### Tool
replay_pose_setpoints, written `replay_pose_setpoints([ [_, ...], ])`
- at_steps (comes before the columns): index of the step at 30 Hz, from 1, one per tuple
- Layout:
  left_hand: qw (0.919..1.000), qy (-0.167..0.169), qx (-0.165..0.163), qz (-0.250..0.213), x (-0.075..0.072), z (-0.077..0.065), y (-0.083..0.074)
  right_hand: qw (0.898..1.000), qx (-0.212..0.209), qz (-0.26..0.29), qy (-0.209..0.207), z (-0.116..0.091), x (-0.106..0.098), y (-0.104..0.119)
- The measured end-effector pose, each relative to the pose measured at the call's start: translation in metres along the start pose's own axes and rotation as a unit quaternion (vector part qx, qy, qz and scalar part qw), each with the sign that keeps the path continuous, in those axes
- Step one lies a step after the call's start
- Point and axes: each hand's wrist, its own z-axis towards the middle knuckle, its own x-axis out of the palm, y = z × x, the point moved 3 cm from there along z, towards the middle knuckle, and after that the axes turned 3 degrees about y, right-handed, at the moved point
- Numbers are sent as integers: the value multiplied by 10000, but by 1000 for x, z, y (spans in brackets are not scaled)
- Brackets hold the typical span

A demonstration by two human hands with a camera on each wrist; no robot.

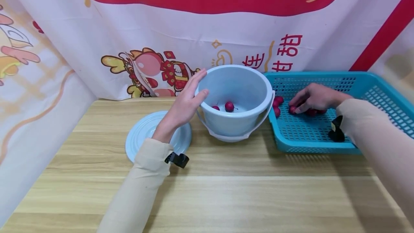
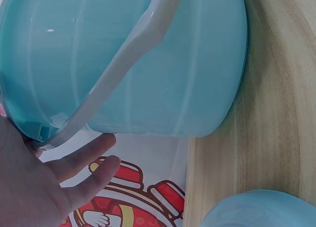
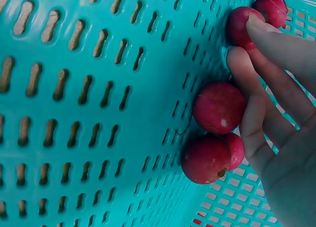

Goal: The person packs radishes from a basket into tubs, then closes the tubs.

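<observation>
My left hand (image 1: 187, 101) rests against the left side of a light blue bucket (image 1: 234, 127), fingers extended along its rim and outer wall, thumb at the rim. Below that hand in the left wrist view slants the bucket's pale handle (image 2: 116, 69). Inside the bucket lie a small round red fruit (image 1: 229, 106) with a thin stem and another, partly hidden. My right hand (image 1: 315, 98) is down in a teal basket (image 1: 310, 146). Its thumb and fingers pinch a red fruit (image 3: 240, 27). Beside those fingers more red fruits (image 3: 219, 107) lie on the perforated basket floor.
A round light blue lid (image 1: 139, 136) lies flat on the wooden table (image 1: 226, 197), left of the bucket and partly behind my left forearm. The basket stands just right of the bucket. A printed cloth (image 1: 194, 28) hangs behind everything.
</observation>
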Motion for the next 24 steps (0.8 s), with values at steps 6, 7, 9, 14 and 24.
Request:
replay_pose_setpoints([
  [6,10000,-10,18,3,1,0,-1,9999,-12,-122,-39,0,0,0],
  [7,10000,-7,23,6,1,0,-1,9999,-16,-113,-73,0,0,1],
  [9,10000,-8,34,13,1,0,0,9998,-30,-47,-166,-2,0,3],
  [14,10000,-10,41,45,1,0,0,9981,63,239,-564,-5,-5,11],
  [24,9999,-50,100,37,0,0,0,9826,117,1144,-1457,-18,-28,43],
])
